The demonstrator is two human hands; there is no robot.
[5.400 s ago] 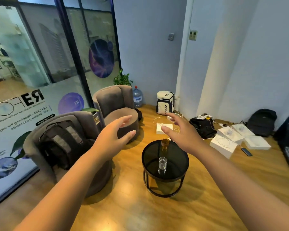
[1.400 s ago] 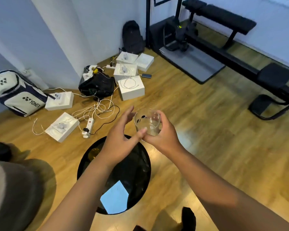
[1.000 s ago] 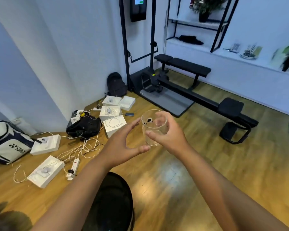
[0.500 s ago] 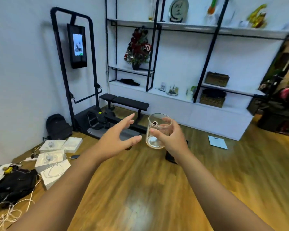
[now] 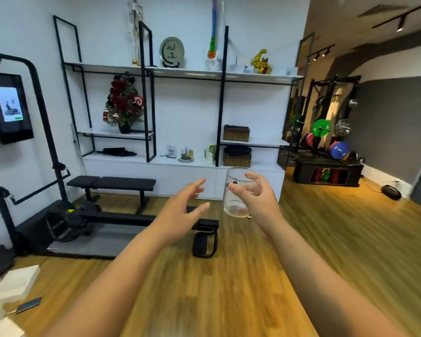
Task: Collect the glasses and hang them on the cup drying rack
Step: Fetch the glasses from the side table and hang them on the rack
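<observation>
Wooden floor (image 5: 229, 288) is filling the near part of the scene, running back to a white wall. Black-framed shelf unit (image 5: 180, 74) is standing against the far wall, with a low white counter (image 5: 180, 164) running along its bottom. Black workout bench (image 5: 112, 183) is sitting on the floor in front of it at left, with a black frame and a screen (image 5: 9, 104) further left. Weight rack with colored plates (image 5: 326, 132) is standing far right.

On the shelves: a small decorated tree (image 5: 123, 105) at left, a round plate (image 5: 171, 51) and a gold figure (image 5: 260, 60) on top, two woven baskets (image 5: 236, 144) at right. The lower basket is holding dark folded stuff; can't tell what's in the upper one. A small rack-like item (image 5: 185, 154) is sitting on the counter, too small to make out. White boxes (image 5: 12, 285) are lying on the floor near left, with a dark flat item just beside them.

Right hand (image 5: 258, 198) is gripping a clear glass (image 5: 238, 190) mid-air, fingers curled round its side, rim up; the glass looks empty. Left hand (image 5: 180, 210) is hovering just left of the glass, fingers spread and relaxed, holding nothing, not touching it.
</observation>
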